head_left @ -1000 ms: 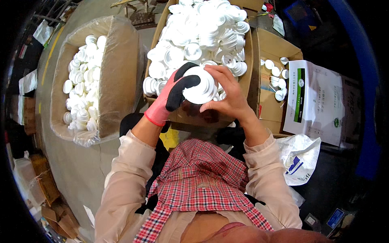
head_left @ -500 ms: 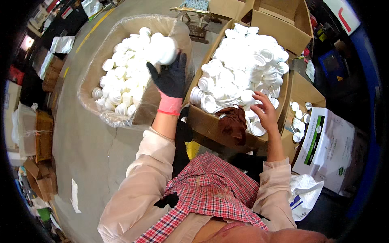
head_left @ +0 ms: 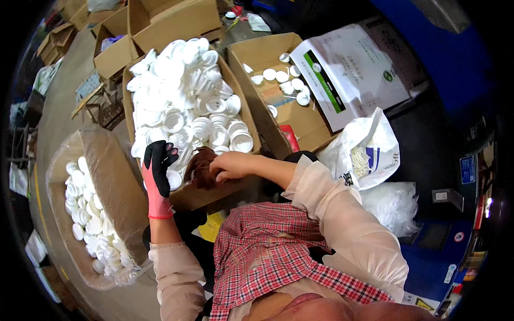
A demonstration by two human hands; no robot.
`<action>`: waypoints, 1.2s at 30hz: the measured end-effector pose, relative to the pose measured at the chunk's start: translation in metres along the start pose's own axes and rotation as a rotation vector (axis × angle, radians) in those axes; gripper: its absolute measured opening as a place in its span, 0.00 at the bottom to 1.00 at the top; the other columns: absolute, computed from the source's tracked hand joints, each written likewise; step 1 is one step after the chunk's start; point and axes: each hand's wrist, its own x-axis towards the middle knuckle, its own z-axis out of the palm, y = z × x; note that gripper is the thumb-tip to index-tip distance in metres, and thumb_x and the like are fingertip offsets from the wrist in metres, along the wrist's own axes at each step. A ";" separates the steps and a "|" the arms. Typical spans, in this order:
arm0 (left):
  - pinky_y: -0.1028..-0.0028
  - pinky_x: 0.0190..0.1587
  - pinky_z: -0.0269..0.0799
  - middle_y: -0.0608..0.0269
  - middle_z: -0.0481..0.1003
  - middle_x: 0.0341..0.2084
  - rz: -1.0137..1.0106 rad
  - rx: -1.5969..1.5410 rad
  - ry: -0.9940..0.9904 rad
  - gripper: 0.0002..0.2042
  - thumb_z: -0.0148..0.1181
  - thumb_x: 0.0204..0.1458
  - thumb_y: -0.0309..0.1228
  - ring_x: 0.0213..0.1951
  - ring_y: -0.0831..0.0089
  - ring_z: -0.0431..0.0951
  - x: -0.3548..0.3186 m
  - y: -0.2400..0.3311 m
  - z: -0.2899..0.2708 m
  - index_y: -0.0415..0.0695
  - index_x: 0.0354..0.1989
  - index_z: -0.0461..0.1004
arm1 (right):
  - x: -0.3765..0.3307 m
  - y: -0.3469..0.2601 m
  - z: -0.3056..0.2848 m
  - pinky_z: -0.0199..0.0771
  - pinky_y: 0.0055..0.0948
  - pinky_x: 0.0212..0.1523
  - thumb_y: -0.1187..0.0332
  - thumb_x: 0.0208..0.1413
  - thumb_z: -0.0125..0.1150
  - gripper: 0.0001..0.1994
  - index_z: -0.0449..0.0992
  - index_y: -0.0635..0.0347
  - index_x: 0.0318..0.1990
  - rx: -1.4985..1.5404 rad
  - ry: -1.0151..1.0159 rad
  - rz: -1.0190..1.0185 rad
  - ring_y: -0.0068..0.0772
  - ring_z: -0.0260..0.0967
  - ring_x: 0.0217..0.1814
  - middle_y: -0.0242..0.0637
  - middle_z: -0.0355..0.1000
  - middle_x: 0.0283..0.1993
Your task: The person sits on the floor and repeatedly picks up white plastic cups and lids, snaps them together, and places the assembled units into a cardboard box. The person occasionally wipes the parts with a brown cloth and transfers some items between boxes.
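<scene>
My right hand, bare, has its fingers bent against a crumpled brown cloth at the near edge of a cardboard box. That cloth seems pinched at its right side. Heaped in the box are white plastic lids, some nested in stacks. Over the box's near left corner, my left hand wears a pink glove with black palm and fingers. Its fingers curl over, and anything inside them is hidden. One white lid lies just right of that glove.
A plastic-lined box with more white lids stands at left. On the right, a shallow carton holds scattered lids beside a white printed carton. A white bag and clear plastic wrap lie nearer me.
The view has swung right. My left hand has come from the lined box to the lid-filled box. My right hand has moved from the lids onto the brown cloth.
</scene>
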 end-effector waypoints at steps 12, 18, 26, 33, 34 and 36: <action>0.70 0.44 0.74 0.57 0.77 0.36 -0.085 0.185 -0.053 0.16 0.55 0.58 0.39 0.36 0.69 0.78 0.022 -0.038 0.033 0.36 0.44 0.72 | 0.022 -0.006 0.028 0.74 0.44 0.43 0.60 0.44 0.66 0.18 0.76 0.60 0.42 -0.271 -0.002 -0.017 0.48 0.72 0.47 0.48 0.73 0.44; 0.69 0.42 0.75 0.57 0.77 0.37 -0.080 0.205 -0.068 0.16 0.54 0.57 0.39 0.38 0.67 0.79 0.033 -0.049 0.042 0.39 0.46 0.72 | 0.005 0.000 0.022 0.74 0.46 0.44 0.61 0.43 0.68 0.21 0.74 0.57 0.46 -0.289 0.157 -0.081 0.47 0.72 0.49 0.46 0.70 0.48; 0.61 0.59 0.62 0.46 0.68 0.52 0.199 0.888 -0.383 0.28 0.63 0.47 0.30 0.55 0.54 0.67 0.008 -0.120 0.064 0.35 0.57 0.63 | -0.065 0.112 -0.129 0.71 0.43 0.49 0.62 0.50 0.62 0.17 0.75 0.60 0.47 -0.073 0.859 0.200 0.50 0.72 0.47 0.46 0.74 0.44; 0.51 0.57 0.56 0.51 0.67 0.49 0.368 1.598 -0.776 0.32 0.68 0.39 0.45 0.55 0.52 0.64 0.011 -0.137 0.107 0.44 0.54 0.68 | -0.063 0.374 -0.068 0.66 0.51 0.57 0.77 0.44 0.60 0.38 0.58 0.38 0.65 -0.344 0.370 0.802 0.62 0.55 0.63 0.53 0.52 0.66; 0.51 0.56 0.56 0.52 0.68 0.47 0.338 1.616 -0.777 0.30 0.67 0.40 0.44 0.54 0.53 0.65 0.011 -0.141 0.107 0.45 0.52 0.69 | -0.050 0.382 -0.063 0.65 0.51 0.59 0.77 0.45 0.60 0.41 0.54 0.34 0.67 -0.356 0.293 0.849 0.62 0.54 0.64 0.54 0.47 0.70; 0.52 0.55 0.57 0.54 0.68 0.45 0.307 1.598 -0.804 0.26 0.66 0.42 0.42 0.52 0.54 0.66 0.014 -0.144 0.109 0.45 0.49 0.71 | -0.029 0.418 -0.050 0.66 0.52 0.57 0.78 0.46 0.58 0.43 0.50 0.31 0.69 -0.392 0.236 0.846 0.64 0.57 0.62 0.54 0.39 0.72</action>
